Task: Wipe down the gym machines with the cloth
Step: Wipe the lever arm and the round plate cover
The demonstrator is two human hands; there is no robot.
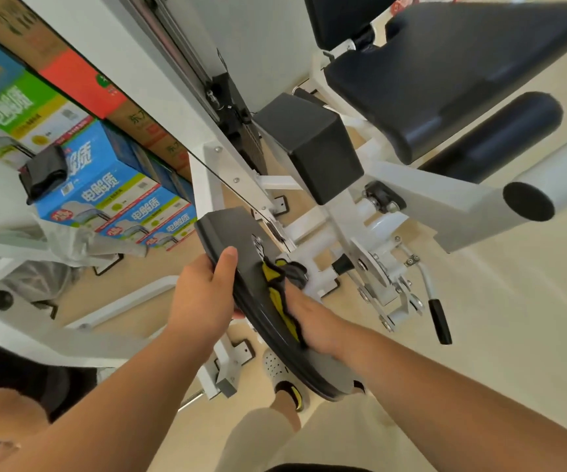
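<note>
A white gym machine (336,212) with black pads fills the middle of the head view. Its dark curved cam plate (241,240) runs from the centre down toward my legs. My left hand (203,294) grips the plate's left edge, thumb lying on its face. My right hand (312,318) holds a yellow and grey cloth (280,284) against the plate's right side, near the pivot. The cloth is bunched up, and my palm partly covers it.
A black seat pad (452,73), a roller pad (493,137) and a black block pad (312,144) stand above my hands. A lever with a black grip (440,320) hangs at the right. Stacked cartons (105,185) line the left wall. My shoe (282,373) is below the plate.
</note>
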